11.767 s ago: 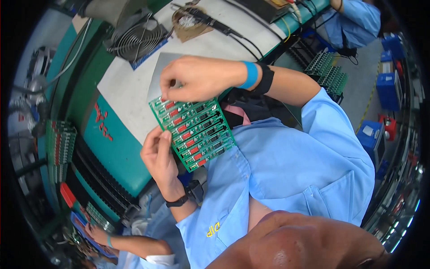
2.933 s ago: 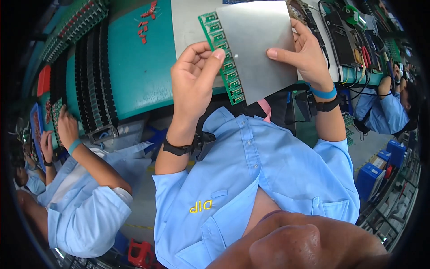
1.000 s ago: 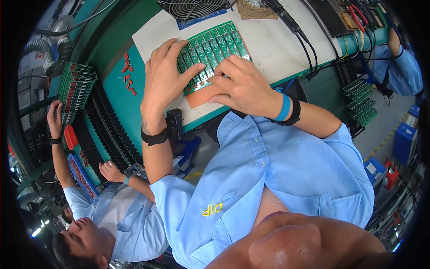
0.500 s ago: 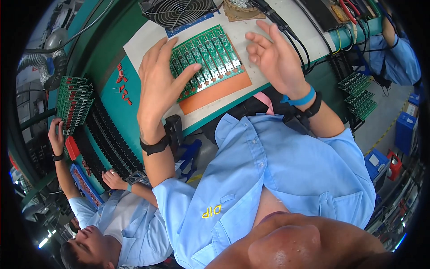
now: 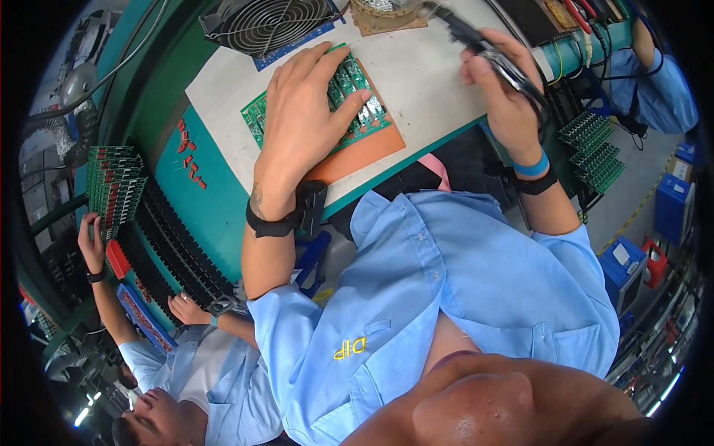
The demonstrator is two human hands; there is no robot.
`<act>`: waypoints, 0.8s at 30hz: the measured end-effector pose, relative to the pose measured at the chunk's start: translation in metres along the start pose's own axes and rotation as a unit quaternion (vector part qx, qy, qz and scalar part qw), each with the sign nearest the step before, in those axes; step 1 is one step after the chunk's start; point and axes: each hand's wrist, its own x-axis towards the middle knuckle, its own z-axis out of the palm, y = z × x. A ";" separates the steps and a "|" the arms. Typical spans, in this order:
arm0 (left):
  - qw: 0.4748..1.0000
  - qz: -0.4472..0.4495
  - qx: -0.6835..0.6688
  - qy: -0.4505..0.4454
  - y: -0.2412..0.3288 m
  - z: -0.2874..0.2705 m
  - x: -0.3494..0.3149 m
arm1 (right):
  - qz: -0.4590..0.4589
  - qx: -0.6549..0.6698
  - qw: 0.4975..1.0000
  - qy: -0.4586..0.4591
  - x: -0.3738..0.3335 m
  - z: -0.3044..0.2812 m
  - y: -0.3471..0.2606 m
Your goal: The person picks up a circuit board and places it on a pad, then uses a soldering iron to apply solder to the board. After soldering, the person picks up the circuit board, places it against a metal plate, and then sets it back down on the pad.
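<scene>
My left hand [image 5: 306,111] lies spread over a panel of green circuit boards [image 5: 256,119], fingers stretched and thumb apart, hiding its middle. The panel rests on an orange-brown backing sheet [image 5: 364,160] on the white work surface. To the right, my right hand [image 5: 508,97] is closed around what looks like a black soldering iron [image 5: 476,46]. Its cable hangs beside my wrist. The iron is blurred and its tip cannot be made out.
A black fan with a round grille [image 5: 279,26] and a holder with silvery metal wool [image 5: 387,9] stand at the back. Red components [image 5: 190,152] lie on the green mat at left. A co-worker's hand [image 5: 91,241] is by a stack of boards [image 5: 115,189].
My right hand, which was raised and empty, has moved up and right and taken hold of the iron. My left hand has shifted right across the panel and lies flatter on it.
</scene>
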 end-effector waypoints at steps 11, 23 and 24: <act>1.000 -0.013 -0.004 0.008 0.000 0.000 -0.005 | -0.007 -0.012 0.999 -0.028 -0.009 -0.002 -0.016; 1.000 -0.017 -0.003 0.015 0.002 0.000 -0.005 | 0.049 -0.018 0.988 -0.142 -0.006 -0.009 -0.015; 1.000 -0.018 -0.004 0.015 0.003 0.000 -0.005 | 0.052 -0.026 0.988 -0.141 -0.006 -0.008 -0.015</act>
